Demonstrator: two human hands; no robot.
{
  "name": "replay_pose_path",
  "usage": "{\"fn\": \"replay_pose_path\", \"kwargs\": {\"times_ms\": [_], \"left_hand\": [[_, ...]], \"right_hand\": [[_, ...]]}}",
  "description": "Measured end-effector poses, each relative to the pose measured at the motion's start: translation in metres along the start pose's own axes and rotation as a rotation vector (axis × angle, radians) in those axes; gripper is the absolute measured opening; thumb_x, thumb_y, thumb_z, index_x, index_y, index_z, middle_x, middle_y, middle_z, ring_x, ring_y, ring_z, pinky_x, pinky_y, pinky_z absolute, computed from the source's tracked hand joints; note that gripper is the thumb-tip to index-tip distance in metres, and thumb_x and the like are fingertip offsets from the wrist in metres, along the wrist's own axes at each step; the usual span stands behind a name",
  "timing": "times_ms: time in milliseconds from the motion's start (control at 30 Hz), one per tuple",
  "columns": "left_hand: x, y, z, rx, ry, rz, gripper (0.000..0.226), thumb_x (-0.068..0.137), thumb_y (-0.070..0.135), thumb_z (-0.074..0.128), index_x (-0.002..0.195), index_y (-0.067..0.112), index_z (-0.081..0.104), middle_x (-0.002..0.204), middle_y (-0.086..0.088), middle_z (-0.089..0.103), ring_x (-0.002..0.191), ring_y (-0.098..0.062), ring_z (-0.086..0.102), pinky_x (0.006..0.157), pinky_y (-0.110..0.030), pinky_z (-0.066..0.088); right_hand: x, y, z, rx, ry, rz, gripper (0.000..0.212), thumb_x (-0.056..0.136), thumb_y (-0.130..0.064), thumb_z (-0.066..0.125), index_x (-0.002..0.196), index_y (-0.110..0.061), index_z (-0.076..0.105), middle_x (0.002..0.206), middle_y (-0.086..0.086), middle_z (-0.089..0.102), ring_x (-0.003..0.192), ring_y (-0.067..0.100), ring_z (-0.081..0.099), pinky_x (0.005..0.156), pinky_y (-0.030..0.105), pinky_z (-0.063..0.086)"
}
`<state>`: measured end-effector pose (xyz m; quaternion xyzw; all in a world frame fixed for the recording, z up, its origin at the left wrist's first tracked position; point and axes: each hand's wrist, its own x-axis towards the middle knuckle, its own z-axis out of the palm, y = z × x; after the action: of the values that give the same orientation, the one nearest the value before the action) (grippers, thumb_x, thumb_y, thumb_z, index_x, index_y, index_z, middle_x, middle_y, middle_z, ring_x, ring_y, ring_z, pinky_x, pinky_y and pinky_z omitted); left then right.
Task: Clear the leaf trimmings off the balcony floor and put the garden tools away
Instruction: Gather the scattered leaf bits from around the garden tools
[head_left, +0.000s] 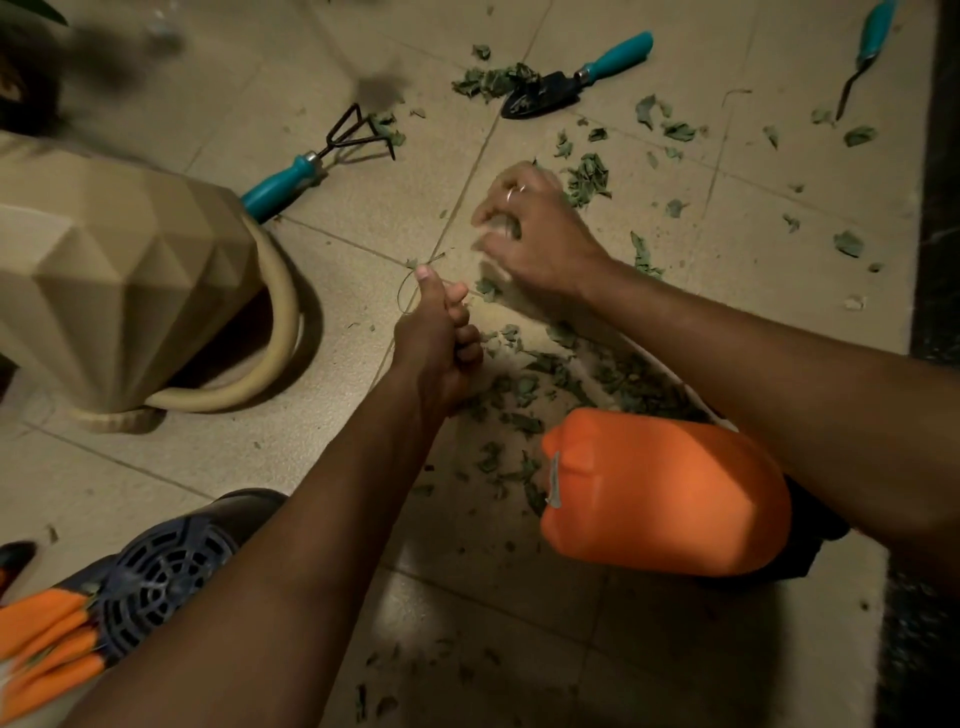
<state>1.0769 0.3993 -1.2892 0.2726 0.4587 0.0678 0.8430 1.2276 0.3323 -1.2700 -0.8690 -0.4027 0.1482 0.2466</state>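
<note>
**Centre of frame:** the left hand (436, 343), a curled fist with the thumb raised, grips a thin stem (400, 293) that loops beside the thumb. Just up and to the right, the motion-blurred right hand (537, 236) has its fingers curled downward, apparently pinching leaf trimmings (589, 179). These lie scattered over the tiled floor (182, 457) from upper right to lower centre.

**Upper centre:** teal-handled trowel (550, 91), its blade against a leaf heap.

**Upper left:** teal-handled hand rake (311, 166) beside a beige faceted pot (119, 275).

**Top right corner:** third tool (870, 41).

**Lower right:** orange container (665, 493).
</note>
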Motion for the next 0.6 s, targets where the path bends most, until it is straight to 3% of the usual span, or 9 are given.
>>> {"fn": "replay_pose_path", "kwargs": {"times_ms": [100, 167, 233, 300, 400, 500, 600], "left_hand": [[-0.004, 0.000, -0.003, -0.009, -0.021, -0.015, 0.053, 0.104, 0.065, 0.032, 0.083, 0.020, 0.049, 0.053, 0.010, 0.033, 0.041, -0.004, 0.025, 0.036, -0.019, 0.020], [-0.005, 0.000, -0.005, -0.013, -0.026, -0.023, 0.053, 0.104, 0.065, 0.032, 0.079, 0.021, 0.047, 0.053, 0.010, 0.032, 0.042, -0.005, 0.024, 0.037, -0.019, 0.018], [-0.006, 0.000, -0.006, -0.008, -0.024, -0.020, 0.051, 0.104, 0.064, 0.033, 0.079, 0.021, 0.047, 0.052, 0.010, 0.033, 0.042, -0.005, 0.025, 0.038, -0.019, 0.018], [-0.006, 0.000, -0.007, -0.010, -0.015, -0.016, 0.049, 0.105, 0.062, 0.033, 0.083, 0.020, 0.048, 0.053, 0.010, 0.034, 0.043, -0.005, 0.027, 0.039, -0.019, 0.019], [-0.003, 0.001, -0.007, -0.010, 0.005, -0.017, 0.046, 0.106, 0.060, 0.034, 0.092, 0.019, 0.051, 0.054, 0.009, 0.038, 0.046, -0.005, 0.030, 0.042, -0.019, 0.021], [0.000, 0.001, -0.007, 0.013, 0.024, 0.009, 0.043, 0.106, 0.057, 0.037, 0.094, 0.019, 0.052, 0.056, 0.009, 0.039, 0.046, -0.004, 0.031, 0.041, -0.018, 0.023], [0.002, 0.002, -0.004, 0.019, 0.040, 0.024, 0.044, 0.106, 0.058, 0.038, 0.094, 0.019, 0.054, 0.058, 0.009, 0.039, 0.046, -0.004, 0.032, 0.040, -0.018, 0.024]], "right_hand": [[0.020, 0.019, -0.005, -0.318, -0.090, 0.156, 0.049, 0.095, -0.019, 0.061, 0.143, -0.016, 0.052, 0.154, 0.011, 0.036, 0.140, 0.031, 0.034, 0.114, 0.041, 0.033], [0.023, 0.027, -0.004, -0.356, -0.187, 0.202, 0.039, 0.095, -0.019, 0.057, 0.132, -0.008, 0.058, 0.141, 0.018, 0.051, 0.128, 0.038, 0.048, 0.104, 0.047, 0.041], [0.018, 0.028, 0.000, -0.357, -0.176, 0.203, 0.037, 0.086, -0.032, 0.053, 0.116, -0.015, 0.067, 0.117, 0.009, 0.063, 0.106, 0.032, 0.059, 0.089, 0.045, 0.050], [0.015, 0.032, 0.005, -0.280, -0.157, 0.198, 0.037, 0.080, -0.038, 0.052, 0.106, -0.022, 0.072, 0.101, 0.000, 0.066, 0.093, 0.025, 0.063, 0.079, 0.041, 0.054], [0.008, 0.025, 0.001, -0.170, -0.092, 0.178, 0.017, 0.090, -0.021, 0.067, 0.103, -0.021, 0.079, 0.097, 0.000, 0.074, 0.087, 0.017, 0.068, 0.081, 0.031, 0.057], [-0.002, 0.014, -0.009, 0.174, -0.063, 0.267, 0.014, 0.089, -0.015, 0.075, 0.102, -0.013, 0.078, 0.091, -0.002, 0.076, 0.079, 0.010, 0.071, 0.073, 0.025, 0.058], [-0.014, -0.005, -0.018, 0.528, -0.152, 0.331, 0.015, 0.087, -0.011, 0.078, 0.101, -0.008, 0.074, 0.084, 0.001, 0.076, 0.067, 0.004, 0.070, 0.060, 0.020, 0.056]]}}
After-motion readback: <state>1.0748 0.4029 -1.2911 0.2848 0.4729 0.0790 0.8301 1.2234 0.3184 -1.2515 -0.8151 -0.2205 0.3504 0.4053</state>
